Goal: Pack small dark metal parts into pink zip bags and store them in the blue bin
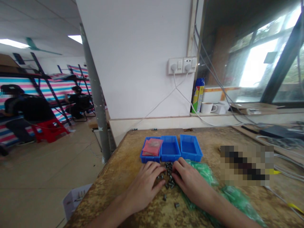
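Note:
Small dark metal parts (169, 177) lie in a loose pile on the worn wooden table, between my two hands. My left hand (149, 182) rests at the pile's left side, fingers apart and curved around a few pieces. On the right, my right hand (186, 177) touches the pile's edge with bent fingers; whether a piece is between them is hidden. Just behind stand three blue trays: the left tray (150, 159) holds pink packets (152, 147), while the middle tray (170, 148) and the right tray (190, 147) look empty. Green plastic bags (205, 172) lie beside and under my right forearm.
Two single parts lie nearer on the table (118, 177). A blurred-out item (247, 164) and cables are at the right. A mug (207, 107) and spray can (198, 95) stand on the ledge. A white bin (77, 199) is at lower left; two people sit far left.

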`<state>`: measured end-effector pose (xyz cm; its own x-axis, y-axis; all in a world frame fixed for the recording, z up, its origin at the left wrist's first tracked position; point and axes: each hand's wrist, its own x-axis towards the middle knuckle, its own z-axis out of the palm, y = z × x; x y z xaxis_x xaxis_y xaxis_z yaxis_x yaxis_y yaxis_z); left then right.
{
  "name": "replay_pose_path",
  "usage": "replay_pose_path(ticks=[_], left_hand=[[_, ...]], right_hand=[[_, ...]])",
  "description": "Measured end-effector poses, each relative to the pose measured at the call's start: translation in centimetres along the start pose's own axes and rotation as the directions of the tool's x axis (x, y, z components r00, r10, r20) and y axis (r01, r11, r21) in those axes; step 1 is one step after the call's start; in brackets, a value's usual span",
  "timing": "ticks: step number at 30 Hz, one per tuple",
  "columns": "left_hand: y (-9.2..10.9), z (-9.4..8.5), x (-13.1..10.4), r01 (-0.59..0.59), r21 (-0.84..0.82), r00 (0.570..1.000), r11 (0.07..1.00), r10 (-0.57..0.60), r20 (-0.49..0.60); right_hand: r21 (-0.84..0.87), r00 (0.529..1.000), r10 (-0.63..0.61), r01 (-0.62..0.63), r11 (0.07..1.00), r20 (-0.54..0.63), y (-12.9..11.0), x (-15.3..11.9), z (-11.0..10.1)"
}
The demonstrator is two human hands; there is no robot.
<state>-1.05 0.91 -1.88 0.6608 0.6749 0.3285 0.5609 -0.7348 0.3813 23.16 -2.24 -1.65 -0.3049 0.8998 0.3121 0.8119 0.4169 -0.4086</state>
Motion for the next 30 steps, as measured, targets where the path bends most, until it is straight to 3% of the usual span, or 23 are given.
replay_pose_path(ticks=[7, 11, 13, 16, 19, 22, 26, 30], left_hand=[[0.0, -0.1, 0.0, -0.005, 0.021, 1.000, 1.000, 0.005, -0.008], [0.2, -0.3, 0.1, -0.008, 0.021, 1.000, 1.000, 0.008, 0.005], [0.3, -0.3, 0.1, -0.003, 0.022, 1.000, 1.000, 0.003, 0.017], [0.4, -0.4, 0.1, 0.005, 0.024, 1.000, 1.000, -0.006, 0.030], [0.5, -0.5, 0.1, 0.012, 0.020, 0.999, 1.000, -0.013, 0.036], [0.7, -0.7, 0.2, 0.011, 0.008, 0.999, 1.000, -0.011, 0.044], [0.7, -0.8, 0.3, 0.016, 0.015, 0.998, 1.000, -0.017, 0.067], [0.6, -0.7, 0.2, 0.013, 0.029, 0.998, 1.000, -0.015, 0.065]], right_hand=[[0.012, 0.998, 0.007, -0.006, 1.000, -0.059, 0.3, -0.1, 0.3], [0.297, 0.984, 0.086, -0.038, 0.954, -0.153, 0.1, 0.1, 0.1], [0.518, 0.978, 0.148, -0.051, 0.854, -0.148, 0.0, 0.4, -0.1], [0.804, 0.977, 0.203, -0.072, 0.590, -0.062, -0.1, 0.9, -0.1], [0.932, 0.974, 0.222, -0.112, 0.345, 0.034, -0.1, 1.0, 0.1], [0.975, 0.965, 0.237, -0.153, 0.162, 0.113, -0.1, 0.9, 0.2], [0.971, 0.948, 0.219, -0.238, 0.014, 0.230, -0.1, 0.7, -0.3], [0.958, 0.942, 0.171, -0.283, -0.049, 0.287, -0.1, 0.6, -0.7]])
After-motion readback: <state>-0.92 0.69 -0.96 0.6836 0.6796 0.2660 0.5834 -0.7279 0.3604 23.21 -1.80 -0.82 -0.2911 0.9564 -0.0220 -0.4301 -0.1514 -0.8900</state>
